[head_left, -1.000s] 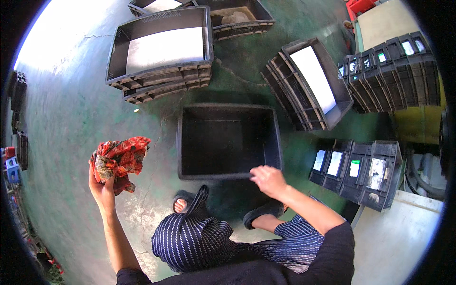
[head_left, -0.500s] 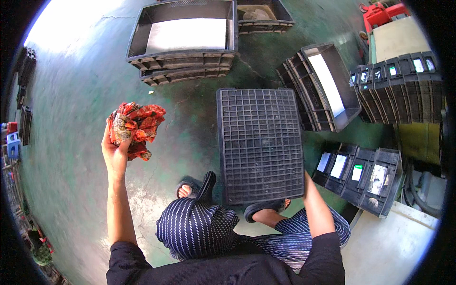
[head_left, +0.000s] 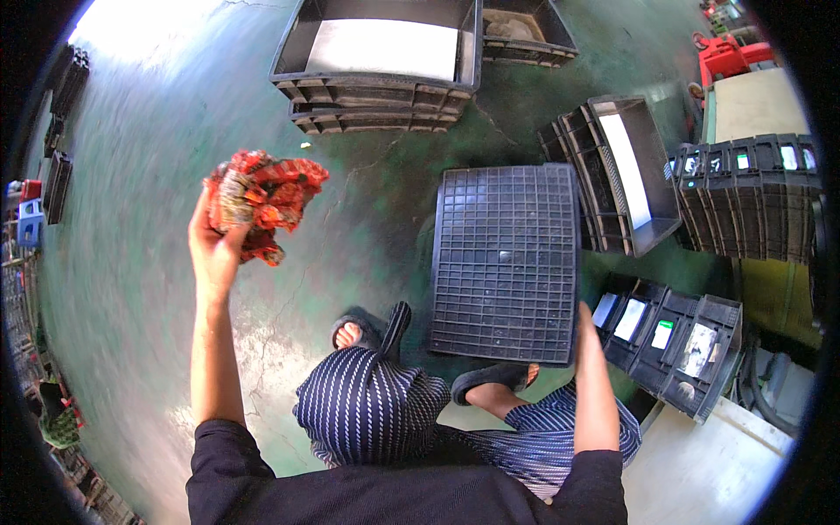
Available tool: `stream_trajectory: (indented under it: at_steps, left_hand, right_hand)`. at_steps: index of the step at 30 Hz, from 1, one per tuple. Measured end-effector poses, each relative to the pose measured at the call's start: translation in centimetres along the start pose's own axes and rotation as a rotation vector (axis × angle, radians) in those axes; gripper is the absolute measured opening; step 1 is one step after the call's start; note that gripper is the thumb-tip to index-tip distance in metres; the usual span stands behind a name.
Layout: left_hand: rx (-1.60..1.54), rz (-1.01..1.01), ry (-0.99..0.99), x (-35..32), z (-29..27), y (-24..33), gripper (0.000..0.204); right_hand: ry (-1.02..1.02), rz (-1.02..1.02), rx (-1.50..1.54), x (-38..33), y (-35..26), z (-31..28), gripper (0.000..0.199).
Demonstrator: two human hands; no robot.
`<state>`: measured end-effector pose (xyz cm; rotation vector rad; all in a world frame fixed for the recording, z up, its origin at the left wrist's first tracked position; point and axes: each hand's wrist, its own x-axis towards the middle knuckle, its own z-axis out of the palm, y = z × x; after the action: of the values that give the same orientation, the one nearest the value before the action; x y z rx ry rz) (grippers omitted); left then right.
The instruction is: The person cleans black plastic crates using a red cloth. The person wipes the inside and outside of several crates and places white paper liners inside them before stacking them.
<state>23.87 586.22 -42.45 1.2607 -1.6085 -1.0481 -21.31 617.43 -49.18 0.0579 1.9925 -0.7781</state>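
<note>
A black plastic crate point(head_left: 506, 262) is held up in front of the person, just above the right foot in the view, with its gridded base facing the camera; whether its lower rim touches the floor point(head_left: 157, 289) cannot be told. Its right edge is met by the right hand point(head_left: 589, 337), whose fingers are hidden behind the wall, so how tightly they are closed cannot be told. By the left hand point(head_left: 214, 249), a crumpled red patterned cloth point(head_left: 271, 197) is gripped, the fingers closed round its folds, well apart from the crate.

With only one side supported, the crate is judged likely to swing; a firm hold near the middle of that wall, with the rim clear of the slipper point(head_left: 490, 376), would serve best. The cloth is best bunched tightly, so that no loose end is caught under an edge.

Beyond the crate, stacked crates point(head_left: 376, 90) holding a white sheet point(head_left: 385, 50) are seen, and tilted crates point(head_left: 598, 175) lie to the right. Farther right, labelled crates point(head_left: 680, 350) are lined up.
</note>
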Motion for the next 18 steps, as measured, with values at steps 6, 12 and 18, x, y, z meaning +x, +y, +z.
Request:
stream_trajectory:
  at_steps: [6, 12, 18]
  left_hand:
    - [0.081, -0.092, 0.056, 1.5, -4.9, 5.4, 0.055]
    - [-0.404, -0.075, 0.043, 7.6, -6.3, 6.8, 0.048]
    - [-0.810, -0.072, -0.260, 7.1, 0.1, 16.0, 0.040]
  right_hand:
    - [-0.218, -0.453, 0.040, -4.0, -6.9, -4.6, 0.050]
    - [-0.035, -0.836, -0.585, -6.7, -6.4, 0.5, 0.027]
    - [0.227, -1.104, -0.776, -0.4, 2.2, 4.6, 0.026]
